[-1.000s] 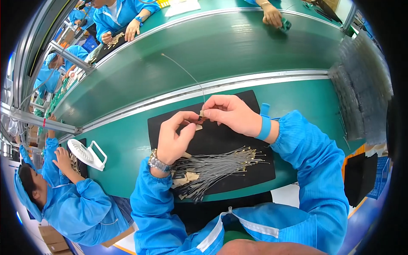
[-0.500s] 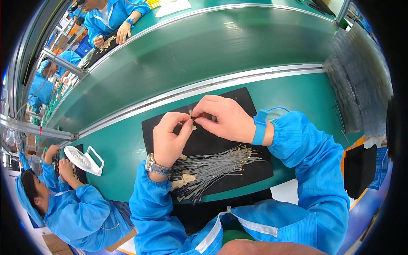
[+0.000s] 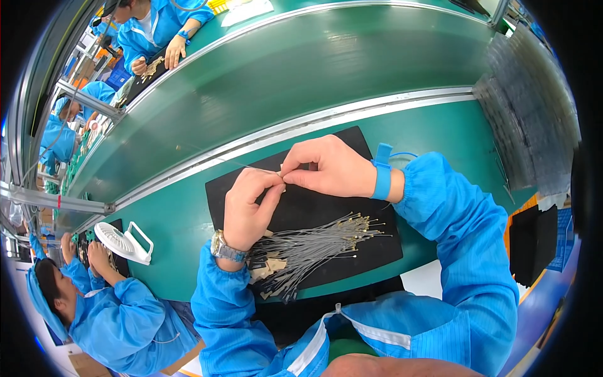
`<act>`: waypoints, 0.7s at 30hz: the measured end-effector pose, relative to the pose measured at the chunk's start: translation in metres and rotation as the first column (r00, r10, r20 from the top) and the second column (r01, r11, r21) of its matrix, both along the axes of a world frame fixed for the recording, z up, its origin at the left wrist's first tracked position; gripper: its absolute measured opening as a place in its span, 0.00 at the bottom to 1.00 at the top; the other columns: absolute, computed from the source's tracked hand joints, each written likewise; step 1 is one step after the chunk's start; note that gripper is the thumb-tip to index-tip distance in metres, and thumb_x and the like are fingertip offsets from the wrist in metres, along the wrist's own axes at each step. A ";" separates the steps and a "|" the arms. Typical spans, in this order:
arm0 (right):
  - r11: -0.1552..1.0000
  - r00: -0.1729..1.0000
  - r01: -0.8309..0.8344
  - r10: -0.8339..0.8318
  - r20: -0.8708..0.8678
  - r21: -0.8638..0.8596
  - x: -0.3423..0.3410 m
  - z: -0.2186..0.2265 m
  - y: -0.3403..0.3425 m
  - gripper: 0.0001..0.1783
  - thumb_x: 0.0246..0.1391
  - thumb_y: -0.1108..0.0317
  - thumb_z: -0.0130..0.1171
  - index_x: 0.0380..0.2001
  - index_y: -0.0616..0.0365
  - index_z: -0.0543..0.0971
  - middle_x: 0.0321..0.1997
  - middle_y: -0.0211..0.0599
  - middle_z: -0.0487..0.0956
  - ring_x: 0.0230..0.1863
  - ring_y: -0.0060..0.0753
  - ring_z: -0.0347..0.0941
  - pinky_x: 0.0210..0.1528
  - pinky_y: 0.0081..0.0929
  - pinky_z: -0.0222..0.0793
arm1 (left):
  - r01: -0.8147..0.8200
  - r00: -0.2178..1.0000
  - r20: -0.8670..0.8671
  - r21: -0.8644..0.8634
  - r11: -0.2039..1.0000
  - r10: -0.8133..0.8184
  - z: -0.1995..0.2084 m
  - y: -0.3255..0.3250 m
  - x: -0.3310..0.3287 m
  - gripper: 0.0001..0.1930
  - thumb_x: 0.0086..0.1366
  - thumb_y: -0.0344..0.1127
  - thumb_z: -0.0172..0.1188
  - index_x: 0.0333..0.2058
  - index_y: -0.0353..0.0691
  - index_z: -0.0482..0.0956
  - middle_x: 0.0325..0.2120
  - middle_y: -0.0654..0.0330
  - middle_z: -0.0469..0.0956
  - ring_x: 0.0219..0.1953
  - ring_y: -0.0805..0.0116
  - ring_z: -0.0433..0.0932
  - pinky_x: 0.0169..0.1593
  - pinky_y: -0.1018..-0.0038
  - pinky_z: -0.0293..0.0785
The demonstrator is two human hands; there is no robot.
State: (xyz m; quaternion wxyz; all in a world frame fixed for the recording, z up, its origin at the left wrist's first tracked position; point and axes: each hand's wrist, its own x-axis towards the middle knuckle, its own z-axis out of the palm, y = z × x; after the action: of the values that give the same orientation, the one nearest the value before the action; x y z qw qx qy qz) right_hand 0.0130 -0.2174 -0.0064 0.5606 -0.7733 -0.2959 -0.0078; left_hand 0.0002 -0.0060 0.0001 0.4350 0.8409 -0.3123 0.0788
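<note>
Over black mat (image 3: 352, 207): left hand (image 3: 248, 207) and right hand (image 3: 330, 168) pinch one thin grey wire (image 3: 254, 168); wire bundle (image 3: 314, 245) below.

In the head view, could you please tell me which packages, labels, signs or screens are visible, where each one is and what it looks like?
White sheet: top edge, beyond the green belt; flat, pale, with faint marks too small to tell.
Yellow item: beside that sheet at the top edge; small and bright, kind unclear.
No screens or packages can be made out.
</note>
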 end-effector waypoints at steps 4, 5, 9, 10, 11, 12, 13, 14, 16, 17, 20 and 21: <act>1.000 1.000 -0.012 0.012 0.009 0.001 0.000 0.002 0.000 0.05 0.52 0.73 0.63 0.34 0.60 0.82 0.31 0.35 0.80 0.29 0.27 0.75 0.30 0.23 0.71 | 0.029 1.000 0.008 -0.010 1.000 -0.029 -0.002 0.000 0.001 0.07 0.55 0.22 0.64 0.33 0.37 0.80 0.30 0.57 0.80 0.34 0.60 0.78 0.38 0.70 0.75; 1.000 0.999 0.005 -0.004 0.034 -0.019 -0.002 0.002 0.001 0.05 0.52 0.73 0.62 0.33 0.60 0.80 0.30 0.35 0.80 0.28 0.27 0.75 0.30 0.23 0.70 | 0.030 1.000 0.008 -0.009 1.000 -0.030 -0.002 0.001 0.001 0.07 0.55 0.22 0.64 0.33 0.37 0.80 0.30 0.57 0.80 0.34 0.60 0.78 0.38 0.70 0.75; 0.999 0.990 0.043 -0.039 0.135 -0.033 -0.002 -0.003 0.006 0.05 0.50 0.72 0.62 0.30 0.61 0.77 0.27 0.36 0.78 0.26 0.29 0.74 0.28 0.24 0.69 | 0.047 0.998 -0.048 -0.026 0.999 -0.048 -0.002 0.002 0.001 0.06 0.56 0.22 0.63 0.33 0.36 0.80 0.30 0.57 0.80 0.34 0.61 0.78 0.38 0.71 0.75; 0.998 0.990 0.045 -0.041 0.136 -0.032 -0.002 -0.003 0.005 0.05 0.50 0.72 0.62 0.30 0.61 0.77 0.27 0.36 0.78 0.26 0.29 0.74 0.28 0.24 0.69 | 0.060 0.996 -0.062 -0.039 0.997 -0.062 -0.002 0.002 0.001 0.06 0.56 0.22 0.63 0.34 0.35 0.79 0.29 0.57 0.80 0.34 0.62 0.78 0.38 0.72 0.75; 0.996 0.991 0.081 -0.076 0.108 -0.041 -0.002 -0.001 0.003 0.06 0.49 0.71 0.62 0.29 0.61 0.77 0.26 0.36 0.78 0.26 0.31 0.74 0.28 0.26 0.70 | 0.062 0.996 -0.060 -0.039 0.997 -0.064 -0.001 0.003 0.000 0.06 0.56 0.22 0.63 0.34 0.35 0.79 0.29 0.57 0.80 0.34 0.62 0.78 0.38 0.72 0.75; 0.992 0.990 0.117 -0.113 0.079 -0.050 -0.001 0.000 0.002 0.07 0.48 0.71 0.63 0.29 0.61 0.76 0.25 0.37 0.77 0.26 0.33 0.74 0.28 0.27 0.70 | 0.025 0.994 -0.100 -0.060 0.998 -0.031 -0.001 0.003 -0.001 0.06 0.57 0.21 0.62 0.34 0.35 0.79 0.29 0.57 0.80 0.33 0.64 0.78 0.38 0.73 0.74; 0.981 0.975 0.191 -0.185 0.126 -0.036 0.001 0.000 0.001 0.07 0.47 0.70 0.64 0.29 0.60 0.77 0.24 0.38 0.77 0.26 0.38 0.75 0.29 0.30 0.71 | -0.012 0.990 -0.141 -0.079 0.997 0.001 -0.001 0.004 -0.002 0.06 0.58 0.21 0.62 0.35 0.34 0.79 0.30 0.57 0.79 0.33 0.66 0.78 0.38 0.75 0.74; 0.980 0.974 0.194 -0.188 0.127 -0.034 0.003 -0.002 -0.001 0.07 0.47 0.70 0.64 0.29 0.60 0.77 0.24 0.38 0.77 0.26 0.38 0.75 0.29 0.30 0.71 | -0.059 0.978 -0.206 -0.100 0.993 0.037 -0.004 0.006 -0.002 0.04 0.60 0.23 0.61 0.35 0.34 0.78 0.31 0.59 0.79 0.33 0.72 0.77 0.37 0.77 0.73; 0.969 0.978 0.183 -0.161 0.136 -0.166 0.008 -0.006 -0.003 0.07 0.47 0.70 0.63 0.28 0.60 0.77 0.24 0.39 0.77 0.27 0.42 0.75 0.32 0.33 0.72 | -0.093 0.965 -0.257 -0.124 0.988 0.058 -0.008 0.010 -0.003 0.04 0.62 0.23 0.61 0.37 0.34 0.78 0.33 0.60 0.79 0.34 0.73 0.77 0.39 0.78 0.73; 0.963 0.992 0.108 -0.088 0.092 -0.246 0.009 -0.008 -0.004 0.07 0.47 0.71 0.62 0.31 0.60 0.77 0.28 0.39 0.78 0.28 0.43 0.75 0.32 0.34 0.72 | -0.129 0.947 -0.311 -0.148 0.981 0.077 -0.009 0.012 -0.003 0.05 0.63 0.24 0.60 0.38 0.33 0.77 0.34 0.60 0.79 0.35 0.75 0.77 0.40 0.79 0.73; 0.958 0.991 0.028 0.012 0.136 -0.284 0.009 -0.019 -0.003 0.11 0.52 0.70 0.61 0.40 0.58 0.77 0.39 0.37 0.79 0.37 0.34 0.76 0.37 0.30 0.72 | -0.126 0.919 -0.393 -0.339 0.932 -0.018 -0.012 0.008 -0.003 0.08 0.66 0.24 0.58 0.43 0.33 0.74 0.36 0.61 0.79 0.38 0.75 0.78 0.44 0.79 0.74; 0.959 0.991 0.028 0.012 0.136 -0.283 0.008 -0.015 -0.002 0.11 0.52 0.70 0.61 0.40 0.58 0.77 0.39 0.37 0.79 0.37 0.34 0.76 0.37 0.30 0.72 | -0.126 0.919 -0.393 -0.338 0.933 -0.018 -0.013 0.008 -0.003 0.08 0.66 0.24 0.58 0.43 0.33 0.74 0.36 0.61 0.79 0.38 0.75 0.78 0.44 0.79 0.74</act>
State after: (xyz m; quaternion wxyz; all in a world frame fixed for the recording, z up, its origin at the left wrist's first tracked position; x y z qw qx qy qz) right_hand 0.0215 -0.2192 -0.0209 0.4222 -0.8447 -0.3285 -0.0203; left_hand -0.0029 0.0025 -0.0124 0.6310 0.7551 -0.1763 -0.0224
